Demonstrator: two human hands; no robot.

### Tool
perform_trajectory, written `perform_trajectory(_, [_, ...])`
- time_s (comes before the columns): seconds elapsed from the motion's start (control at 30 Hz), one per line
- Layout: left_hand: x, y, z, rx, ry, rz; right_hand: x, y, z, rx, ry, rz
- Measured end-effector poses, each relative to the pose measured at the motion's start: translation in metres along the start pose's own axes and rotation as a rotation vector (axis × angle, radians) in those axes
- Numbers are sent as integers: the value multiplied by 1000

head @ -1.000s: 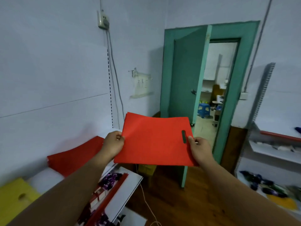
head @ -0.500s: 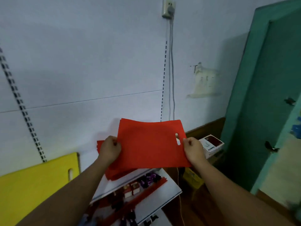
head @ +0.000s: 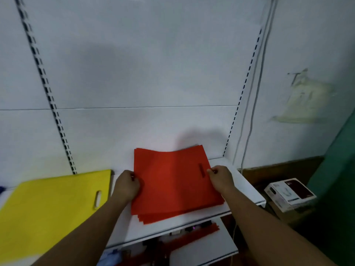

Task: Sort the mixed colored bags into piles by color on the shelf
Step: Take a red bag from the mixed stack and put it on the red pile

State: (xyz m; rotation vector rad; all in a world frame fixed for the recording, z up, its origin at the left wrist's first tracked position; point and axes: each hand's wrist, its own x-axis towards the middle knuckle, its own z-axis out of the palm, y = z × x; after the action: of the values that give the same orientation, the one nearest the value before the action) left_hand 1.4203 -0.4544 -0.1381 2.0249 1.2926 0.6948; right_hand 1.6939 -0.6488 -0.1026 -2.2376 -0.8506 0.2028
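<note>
1. Both hands are on the job: the left hand (head: 125, 184) has its fingers curled onto the left edge of the top red bag (head: 172, 179), gripping it.
2. Over on the other side, the right hand (head: 221, 177) pinches the bag's right edge, just beside its dark handle slot (head: 201, 170).
3. That red bag sits flat on the red pile (head: 148, 218), and the edges of the bags beneath fan out a little at the near left corner.
4. Look at where the pile sits: on the white shelf (head: 172, 229), toward its right end, with its far edge up against the white back wall.
5. To the left, a yellow bag (head: 48, 208) lies on the same shelf, near the red pile but not touching it, its handle slot (head: 97, 198) facing the reds.
6. Down below, a lower shelf (head: 201, 248) carries small dark and red items, too blurred to name.
7. Off to the right, a white box (head: 290, 193) sits low by a green door (head: 336, 169).
8. Up the wall runs a grey cable (head: 251, 112), and a pale bag (head: 305, 100) hangs beside it.
</note>
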Motion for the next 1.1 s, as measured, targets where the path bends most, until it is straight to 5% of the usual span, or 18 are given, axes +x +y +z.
perform_trajectory(0.37, [-19,-23,27,73,92,-45,33,52,34,-8,-155,-24])
perform_trajectory(0.53, [-11,-31,32,157,30,28,39,59,32,62,-143,-25])
perform_trajectory(0.8, [-6,-31,48,360,-53,-90,46,72,34,50,-240,-107])
perform_trajectory(1.1, [0,-30,32,55,-173,-142,53,69,27,100,-353,-69])
